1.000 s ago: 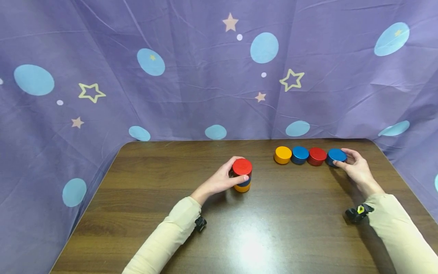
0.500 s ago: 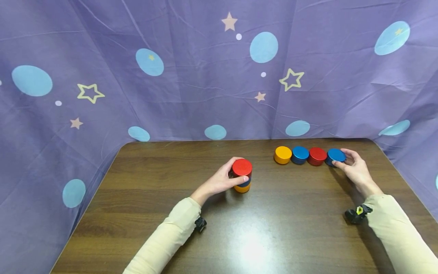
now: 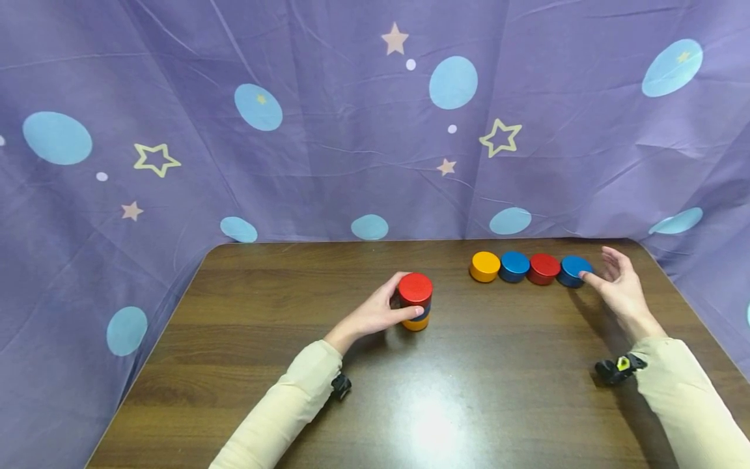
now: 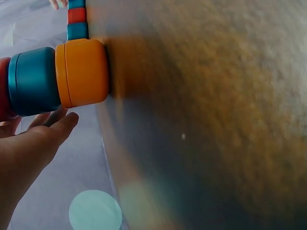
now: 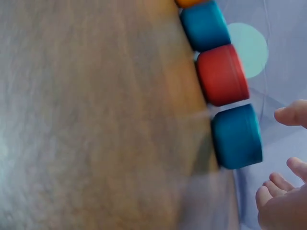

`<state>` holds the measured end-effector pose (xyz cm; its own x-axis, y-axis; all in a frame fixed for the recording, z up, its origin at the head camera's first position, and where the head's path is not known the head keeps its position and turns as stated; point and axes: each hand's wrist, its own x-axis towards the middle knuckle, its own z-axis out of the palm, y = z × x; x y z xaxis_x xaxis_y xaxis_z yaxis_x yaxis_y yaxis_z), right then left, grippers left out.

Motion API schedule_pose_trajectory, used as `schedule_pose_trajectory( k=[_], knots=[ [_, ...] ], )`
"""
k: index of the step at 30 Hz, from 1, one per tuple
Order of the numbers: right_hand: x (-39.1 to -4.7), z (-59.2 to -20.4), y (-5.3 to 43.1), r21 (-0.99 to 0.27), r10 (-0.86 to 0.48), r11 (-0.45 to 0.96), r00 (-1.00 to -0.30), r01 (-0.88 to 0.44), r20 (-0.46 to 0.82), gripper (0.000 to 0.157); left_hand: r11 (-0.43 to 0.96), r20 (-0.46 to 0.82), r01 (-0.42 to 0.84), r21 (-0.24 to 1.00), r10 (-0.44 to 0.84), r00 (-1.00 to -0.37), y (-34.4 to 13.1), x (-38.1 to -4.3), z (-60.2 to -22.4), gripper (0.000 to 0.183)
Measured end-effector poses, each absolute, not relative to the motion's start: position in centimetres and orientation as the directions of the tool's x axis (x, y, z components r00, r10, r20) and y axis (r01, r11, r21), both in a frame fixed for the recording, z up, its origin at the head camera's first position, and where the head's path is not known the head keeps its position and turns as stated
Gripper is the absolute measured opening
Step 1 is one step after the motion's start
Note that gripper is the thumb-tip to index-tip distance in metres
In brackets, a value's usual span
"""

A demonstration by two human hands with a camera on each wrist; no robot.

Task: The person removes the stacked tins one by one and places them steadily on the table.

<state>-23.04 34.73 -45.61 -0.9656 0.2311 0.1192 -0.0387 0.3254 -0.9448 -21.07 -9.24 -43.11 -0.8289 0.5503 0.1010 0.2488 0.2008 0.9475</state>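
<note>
In the head view a stack of three round lidded tins stands mid-table: a red tin [image 3: 415, 288] on top, a blue tin [image 4: 34, 81] in the middle and an orange tin [image 4: 84, 73] at the bottom. My left hand [image 3: 375, 311] holds this stack from the left, thumb across its front and fingers mostly hidden behind. At the right end of a row sits another blue tin [image 5: 237, 136]. Close to its right side, my right hand [image 3: 624, 290] has its thumb and fingers spread; the right wrist view shows them apart from the tin.
Left of that blue tin, the row continues with a red tin [image 3: 543, 269], a blue tin [image 3: 514, 266] and a yellow-orange tin [image 3: 485, 266], near the back edge of the wooden table [image 3: 263, 280]. A purple patterned curtain [image 3: 328, 150] hangs behind.
My right hand has let go of the end blue tin and moved slightly right, its fingers spreading. My left hand stays at the stack, with its thumb slightly lower.
</note>
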Motion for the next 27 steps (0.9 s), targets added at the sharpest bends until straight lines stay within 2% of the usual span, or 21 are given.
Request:
schedule_pose_trajectory(
  k=[13,23,27],
  knots=[
    [-22.6,-43.5,32.5,-0.953,0.202,0.258,-0.956,-0.158,0.213,0.064,0.249,0.070,0.255,0.934,0.574,-0.816,-9.6,-21.0,-43.4,0.066],
    [-22.0,-43.3,29.6,-0.932,0.067,0.262,-0.958,-0.252,0.278,0.062,0.218,0.059,0.229,0.949,0.588,-0.807,-9.6,-21.4,-44.2,0.068],
    [-21.6,-43.7,28.5,-0.940,0.017,0.210,-0.960,-0.270,0.279,0.062,0.207,0.056,0.217,0.954,0.588,-0.807,-9.4,-21.3,-44.3,0.068]
  ],
)
